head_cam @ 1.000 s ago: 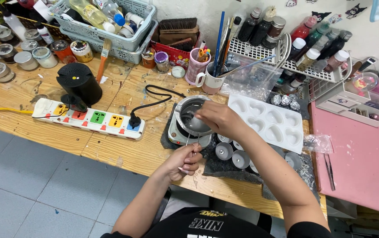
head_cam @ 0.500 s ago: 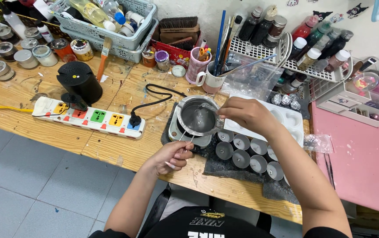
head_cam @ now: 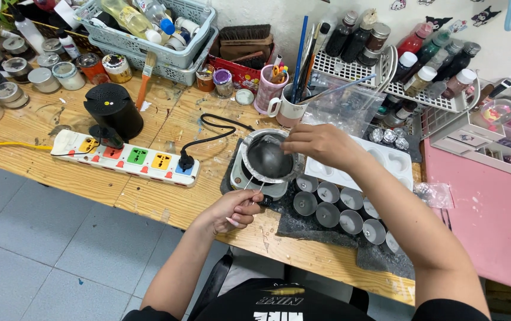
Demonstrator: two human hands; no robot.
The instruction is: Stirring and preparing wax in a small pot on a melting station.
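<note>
A round metal pot (head_cam: 265, 159) with grey liquid sits on a small electric hot plate (head_cam: 244, 180). My left hand (head_cam: 234, 209) is closed on the pot's thin wire handle (head_cam: 254, 189) at the table's near edge. My right hand (head_cam: 318, 144) hovers at the pot's far right rim, fingertips pinched on a small pale, translucent piece (head_cam: 277, 142); what it is I cannot tell. Several small round metal tins (head_cam: 327, 213) stand on a dark mat (head_cam: 303, 227) right of the hot plate. A white heart-shaped mould tray (head_cam: 393, 163) lies partly under my right forearm.
A white power strip (head_cam: 126, 157) with coloured sockets and a black round speaker (head_cam: 113, 109) sit to the left. Jars, baskets (head_cam: 169, 56), a mug with brushes (head_cam: 283, 110) and bottle racks (head_cam: 428, 92) line the back. A pink surface (head_cam: 487, 220) adjoins on the right.
My right hand left the middle of the pot and now sits at its far right rim. My left hand slid slightly left along the handle. More tins show.
</note>
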